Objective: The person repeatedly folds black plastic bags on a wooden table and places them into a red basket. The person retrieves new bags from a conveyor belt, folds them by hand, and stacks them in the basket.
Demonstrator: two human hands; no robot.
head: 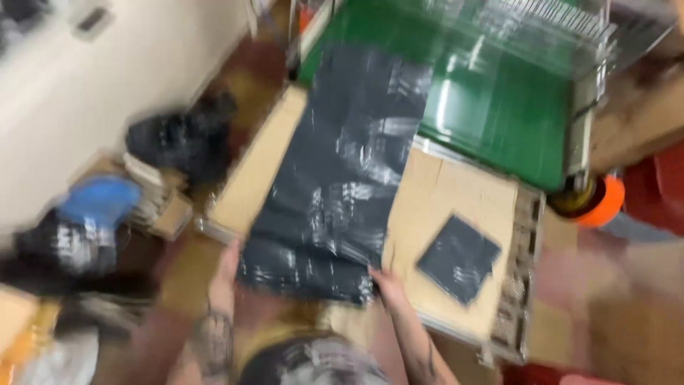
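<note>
Though the view is smeared by motion, the green conveyor belt (pixel 499 114) fills the far side, with a clear guard over its back end. Against its near edge sits a cardboard-covered work surface (pixel 456 207), flat and low enough to slide things onward. Across both lies a long dark plastic bag (pixel 342 171), glossy and creased, its far end already on the green belt and its near end hanging over the cardboard's front edge. Left hand (pixel 226 267) grips the bag's near left corner and right hand (pixel 388 285) pinches its near right corner, fingers closed on the plastic, apparently to keep it stretched flat. A small dark square packet (pixel 458 258) rests alone on the cardboard to the right, well apart from the bag, with bare cardboard around it.
</note>
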